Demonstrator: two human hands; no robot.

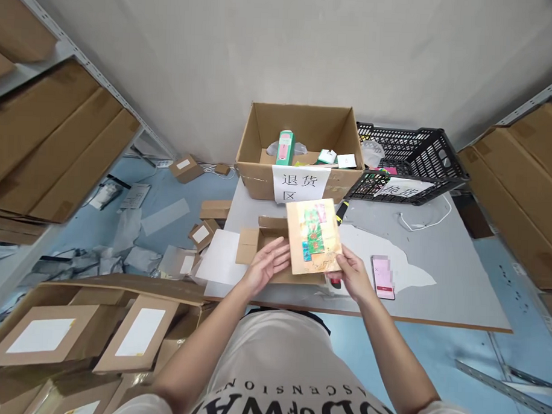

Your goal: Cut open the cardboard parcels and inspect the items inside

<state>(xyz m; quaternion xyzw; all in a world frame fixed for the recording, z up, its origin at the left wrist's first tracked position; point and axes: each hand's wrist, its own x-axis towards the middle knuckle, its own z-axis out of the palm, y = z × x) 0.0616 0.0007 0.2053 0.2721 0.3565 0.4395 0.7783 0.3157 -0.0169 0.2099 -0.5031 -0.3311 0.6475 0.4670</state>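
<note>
A person's 2 hands hold a flat box (314, 235) above a grey table (446, 261). The right hand (354, 274) grips its lower corner; the left hand (267, 264), fingers spread, rests against its edge. Beneath lies an open carton (257, 238); a phone (383, 276) sits just right.

A plain grey-white wall (281, 44) rises behind a grey table (446, 267). The pale blue floor (168, 191) is littered with paper and small cartons. Metal shelving (64, 45) stacked with flattened cardboard flanks both sides, under even, soft light.
</note>
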